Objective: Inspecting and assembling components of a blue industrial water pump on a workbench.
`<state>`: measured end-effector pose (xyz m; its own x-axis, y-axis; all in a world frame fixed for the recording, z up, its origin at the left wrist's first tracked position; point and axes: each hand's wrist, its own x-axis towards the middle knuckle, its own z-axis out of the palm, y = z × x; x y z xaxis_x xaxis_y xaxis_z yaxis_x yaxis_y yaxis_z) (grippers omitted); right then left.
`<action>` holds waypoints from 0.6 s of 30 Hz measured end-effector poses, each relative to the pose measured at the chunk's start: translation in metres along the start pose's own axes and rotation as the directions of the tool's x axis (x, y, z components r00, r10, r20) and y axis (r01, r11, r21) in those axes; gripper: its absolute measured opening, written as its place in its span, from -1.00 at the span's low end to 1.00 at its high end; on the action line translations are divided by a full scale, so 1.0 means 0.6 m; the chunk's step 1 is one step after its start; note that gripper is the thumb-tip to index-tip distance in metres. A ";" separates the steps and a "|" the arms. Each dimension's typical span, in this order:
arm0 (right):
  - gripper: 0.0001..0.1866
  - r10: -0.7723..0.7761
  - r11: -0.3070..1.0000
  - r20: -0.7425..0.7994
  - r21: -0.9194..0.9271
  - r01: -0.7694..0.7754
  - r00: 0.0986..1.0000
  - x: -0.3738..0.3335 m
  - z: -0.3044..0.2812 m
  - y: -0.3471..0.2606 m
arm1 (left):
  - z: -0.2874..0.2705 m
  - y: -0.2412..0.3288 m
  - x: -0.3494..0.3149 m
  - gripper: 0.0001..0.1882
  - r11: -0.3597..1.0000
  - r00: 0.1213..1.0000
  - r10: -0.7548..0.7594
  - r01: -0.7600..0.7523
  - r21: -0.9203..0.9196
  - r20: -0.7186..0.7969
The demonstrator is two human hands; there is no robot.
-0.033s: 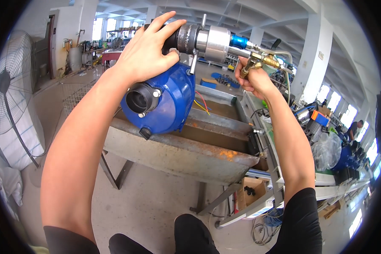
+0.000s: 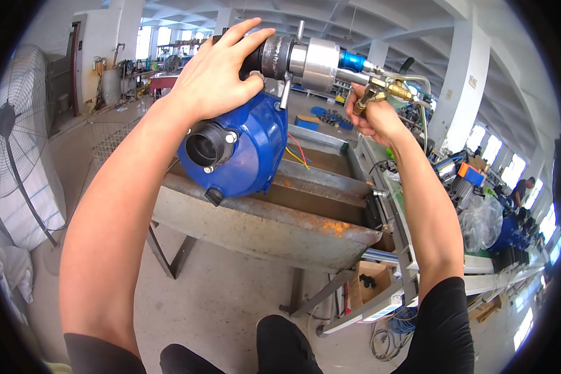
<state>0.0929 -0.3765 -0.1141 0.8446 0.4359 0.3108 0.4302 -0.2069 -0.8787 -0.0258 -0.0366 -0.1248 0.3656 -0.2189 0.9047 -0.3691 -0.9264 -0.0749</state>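
Note:
A blue water pump (image 2: 252, 143) with a round black port (image 2: 202, 148) is above the near edge of a metal trough (image 2: 262, 227). My left hand (image 2: 215, 78) lies over the black fitting on top of it, fingers spread and thumb apart. To the right of that fitting sits a silver metal coupling (image 2: 321, 64) with crossbar handles, followed by a blue cylindrical part (image 2: 351, 60). At the assembly's right end my right hand (image 2: 377, 118) is closed around a brass valve (image 2: 372, 95). Its fingertips are partly hidden. Red and yellow wires (image 2: 297, 158) hang beside the pump.
Brownish liquid fills the trough's compartments. A large fan (image 2: 6, 118) stands left. On the right are a workbench, a clear plastic bag (image 2: 482, 224) and more blue pumps (image 2: 511, 234). Below lie an open carton (image 2: 369, 283) and coiled cable (image 2: 389, 343). Another person (image 2: 521, 190) bends at far right.

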 end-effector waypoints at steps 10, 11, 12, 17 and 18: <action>-0.76 0.120 0.846 -0.217 0.533 0.014 0.969 -0.063 0.005 -0.009 | -0.009 0.005 0.014 -0.31 0.997 0.996 -0.068 0.067 0.023 0.053; -0.76 0.074 0.806 -0.181 0.590 0.048 0.981 -0.070 0.003 -0.007 | -0.008 0.004 0.014 -0.32 0.997 0.996 -0.071 0.070 0.013 0.050; -0.76 0.058 0.789 -0.189 0.610 0.071 0.980 -0.073 0.001 -0.006 | -0.006 0.003 0.013 -0.32 0.997 0.997 -0.072 0.071 0.013 0.041; -0.73 0.026 0.711 -0.269 0.682 0.171 0.963 -0.069 0.018 -0.008 | 0.008 -0.003 0.003 -0.32 0.998 0.994 -0.062 0.063 0.007 -0.087; -0.69 0.002 0.724 -0.284 0.662 0.195 0.959 -0.076 0.027 -0.009 | 0.008 -0.003 0.001 -0.32 0.999 0.993 -0.035 0.036 0.007 -0.114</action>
<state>0.0468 -0.3811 -0.1295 0.9010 0.1689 0.3995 0.2651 0.5146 -0.8154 -0.0210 -0.0367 -0.1264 0.2783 -0.1504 0.9486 -0.3498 -0.9357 -0.0457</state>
